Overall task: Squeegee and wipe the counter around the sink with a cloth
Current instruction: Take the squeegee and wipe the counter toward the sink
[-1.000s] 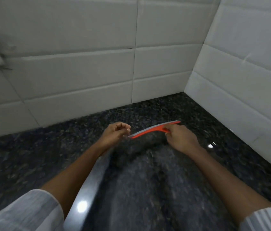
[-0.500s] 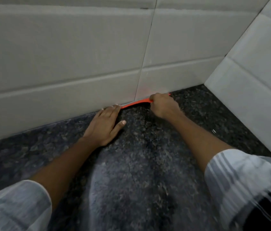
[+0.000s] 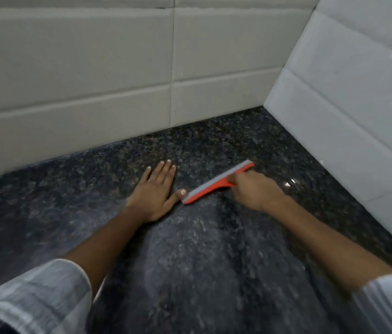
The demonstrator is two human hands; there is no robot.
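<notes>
An orange squeegee (image 3: 210,188) with a grey rubber blade lies edge-down on the dark speckled granite counter (image 3: 214,273). My right hand (image 3: 254,190) is closed around its handle. The blade runs diagonally from lower left to upper right. My left hand (image 3: 155,192) rests flat on the counter with fingers spread, its thumb tip touching the blade's left end. No cloth and no sink are in view.
A white tiled back wall (image 3: 118,80) meets the counter behind my hands. A white tiled side wall (image 3: 349,112) closes the corner on the right. Wet glints (image 3: 290,183) show on the counter near that side wall.
The squeegee has come back from the foot of the back wall toward me across the counter. My left hand has stayed flat beside it and moved back with it.
</notes>
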